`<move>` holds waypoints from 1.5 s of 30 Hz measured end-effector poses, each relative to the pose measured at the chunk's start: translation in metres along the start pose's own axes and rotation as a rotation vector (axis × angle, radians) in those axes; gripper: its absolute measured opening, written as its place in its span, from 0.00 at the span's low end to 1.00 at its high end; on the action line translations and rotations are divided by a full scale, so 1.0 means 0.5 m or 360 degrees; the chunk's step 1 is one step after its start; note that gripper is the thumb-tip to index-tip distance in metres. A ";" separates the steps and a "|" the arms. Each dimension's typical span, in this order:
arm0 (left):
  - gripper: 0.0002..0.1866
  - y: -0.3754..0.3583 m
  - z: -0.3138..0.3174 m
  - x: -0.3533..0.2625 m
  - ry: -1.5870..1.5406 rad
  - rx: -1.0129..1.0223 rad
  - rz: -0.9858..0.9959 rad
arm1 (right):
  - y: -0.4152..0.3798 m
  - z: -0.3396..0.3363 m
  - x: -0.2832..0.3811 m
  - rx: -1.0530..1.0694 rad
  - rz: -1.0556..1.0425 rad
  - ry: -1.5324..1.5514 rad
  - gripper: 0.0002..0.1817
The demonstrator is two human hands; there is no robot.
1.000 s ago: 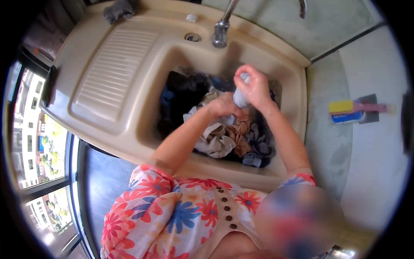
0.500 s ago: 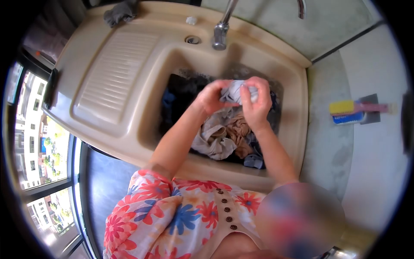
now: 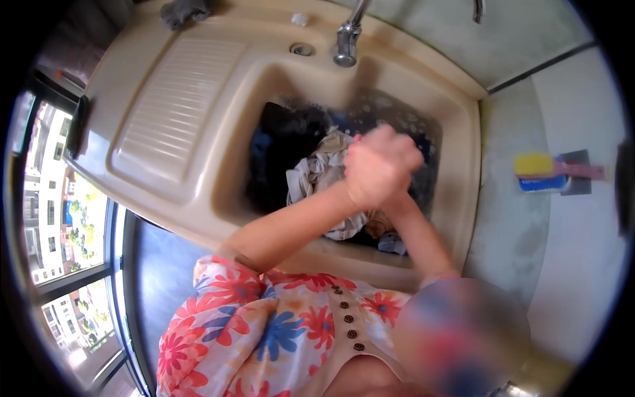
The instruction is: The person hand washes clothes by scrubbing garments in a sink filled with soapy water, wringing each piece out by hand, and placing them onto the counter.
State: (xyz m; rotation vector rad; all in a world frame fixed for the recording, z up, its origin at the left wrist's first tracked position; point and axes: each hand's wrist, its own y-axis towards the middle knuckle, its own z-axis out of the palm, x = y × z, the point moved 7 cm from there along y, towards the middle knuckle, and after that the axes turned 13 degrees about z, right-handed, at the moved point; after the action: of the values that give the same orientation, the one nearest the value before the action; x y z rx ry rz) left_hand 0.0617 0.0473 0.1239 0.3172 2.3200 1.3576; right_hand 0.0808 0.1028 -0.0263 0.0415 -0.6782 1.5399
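Note:
My left hand (image 3: 370, 175) and my right hand (image 3: 400, 149) are clasped tightly together above the sink basin, fingers wrapped inward. The light grey cloth seen between them a moment ago is hidden inside the grip. Just left of and below my hands lies a heap of wet pale grey and beige laundry (image 3: 311, 173). A brown cloth (image 3: 378, 223) shows partly under my right forearm, with a blue-grey cloth (image 3: 391, 243) near the basin's front. Dark clothes (image 3: 281, 155) lie in the soapy water (image 3: 397, 109) to the left.
The beige sink (image 3: 228, 126) has a ribbed drainboard (image 3: 169, 109) on its left. A chrome tap (image 3: 346, 46) reaches over the back rim. A grey cloth (image 3: 185, 12) lies at the far left corner. A yellow brush (image 3: 534, 165) is by the right wall.
My hands have gone from holding the light grey cloth visibly between them to clasping tightly together, slightly lower. The left arm has swung right, uncovering more pale laundry. The view has shifted slightly.

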 end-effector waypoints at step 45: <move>0.29 -0.690 -1.203 0.591 0.1971 -0.0248 -0.2065 | -0.067 -0.194 0.066 -0.0935 0.0538 -0.1065 0.13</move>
State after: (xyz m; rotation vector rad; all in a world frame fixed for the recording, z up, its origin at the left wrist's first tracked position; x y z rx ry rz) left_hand -0.4761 -0.4676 0.0073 -2.1817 2.1426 0.9657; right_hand 0.1445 0.1724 -0.0785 -0.0031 -1.7226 1.5856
